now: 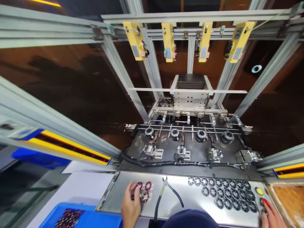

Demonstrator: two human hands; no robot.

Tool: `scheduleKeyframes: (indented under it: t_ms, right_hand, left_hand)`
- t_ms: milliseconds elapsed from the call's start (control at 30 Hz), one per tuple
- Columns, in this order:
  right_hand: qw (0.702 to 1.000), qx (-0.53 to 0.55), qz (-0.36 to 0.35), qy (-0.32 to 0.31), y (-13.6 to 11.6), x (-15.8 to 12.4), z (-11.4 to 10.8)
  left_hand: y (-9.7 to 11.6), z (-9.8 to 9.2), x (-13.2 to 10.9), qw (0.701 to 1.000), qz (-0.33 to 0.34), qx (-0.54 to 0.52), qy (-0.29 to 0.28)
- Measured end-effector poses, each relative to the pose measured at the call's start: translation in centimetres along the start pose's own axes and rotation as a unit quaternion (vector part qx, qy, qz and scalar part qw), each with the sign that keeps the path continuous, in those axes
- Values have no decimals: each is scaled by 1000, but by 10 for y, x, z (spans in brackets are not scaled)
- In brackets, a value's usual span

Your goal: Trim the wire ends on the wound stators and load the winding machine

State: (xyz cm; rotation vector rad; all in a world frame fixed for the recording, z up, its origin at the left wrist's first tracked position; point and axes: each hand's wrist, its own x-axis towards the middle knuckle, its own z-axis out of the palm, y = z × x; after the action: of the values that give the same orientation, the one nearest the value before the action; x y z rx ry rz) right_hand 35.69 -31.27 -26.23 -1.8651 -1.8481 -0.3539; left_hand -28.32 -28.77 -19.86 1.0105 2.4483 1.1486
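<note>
My left hand [131,204] is at the left of the metal tray [182,186], its thumb and fingers closed around a dark round part, mostly hidden, that looks like a wound motor stator. Beside it lie several similar red-and-copper stators [148,185]. My right hand [272,216] is at the tray's right end, with a fingertip at a red button [265,202] and the thumb held apart. A yellow button [259,191] sits just above. Cutting pliers [165,183] with dark green handles lie spread on the tray. Rows of black round parts with silvery centres [228,193] lie at the right.
Behind the tray is a black machine plate [166,142] with round fixtures [175,133] and small clamps. Yellow sensor units [168,42] hang from the aluminium frame. Yellow light bars [71,147] flank both sides. A blue bin [95,217] holds dark, colour-flecked parts at lower left.
</note>
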Motion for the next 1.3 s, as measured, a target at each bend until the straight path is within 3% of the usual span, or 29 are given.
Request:
scheduleKeyframes:
  t_ms: [267,1300]
  right_hand:
    - [999,-21,20,-20,-24,-1,-15]
    - [999,-34,31,-16,-35,3,-20]
  left_hand:
    - [-8,1,5,999,-9,39,9]
    - [-10,1,5,998,2,59,20]
